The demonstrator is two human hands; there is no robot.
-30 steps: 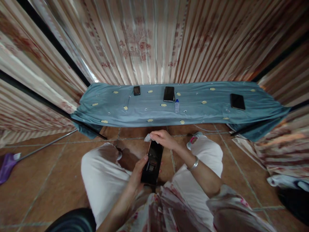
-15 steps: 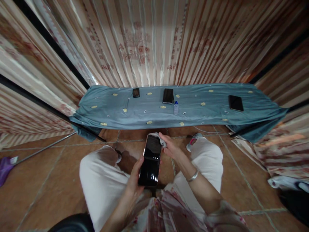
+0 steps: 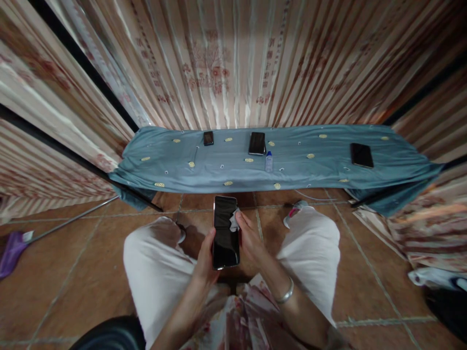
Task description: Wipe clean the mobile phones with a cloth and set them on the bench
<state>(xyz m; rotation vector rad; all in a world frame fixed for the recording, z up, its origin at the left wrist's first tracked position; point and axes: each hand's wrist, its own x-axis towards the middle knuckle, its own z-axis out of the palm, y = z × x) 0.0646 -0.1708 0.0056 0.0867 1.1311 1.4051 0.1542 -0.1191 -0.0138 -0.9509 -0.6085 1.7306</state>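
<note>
A long black phone (image 3: 225, 248) with a glossy screen and a crease across its middle lies face up between my hands, above my lap. My left hand (image 3: 207, 257) grips its left edge, the thumb along the side and the other fingers hidden beneath. At the right edge, my right hand (image 3: 250, 236) pinches a small grey cloth (image 3: 234, 221) that rests on the upper half of the screen. Some fingers of the right hand are hidden behind the phone.
A bench under a blue patterned cloth (image 3: 204, 170) stands ahead. On it lie a small black device (image 3: 208, 138), a dark phone-like device (image 3: 257, 143), a clear bottle with a blue cap (image 3: 269, 163) and a black tablet-like device (image 3: 362, 155). A purple broom (image 3: 12, 253) lies left.
My right hand has brought the cloth from the phone's top right corner down the right side of the screen. The phone has turned more upright in view.
</note>
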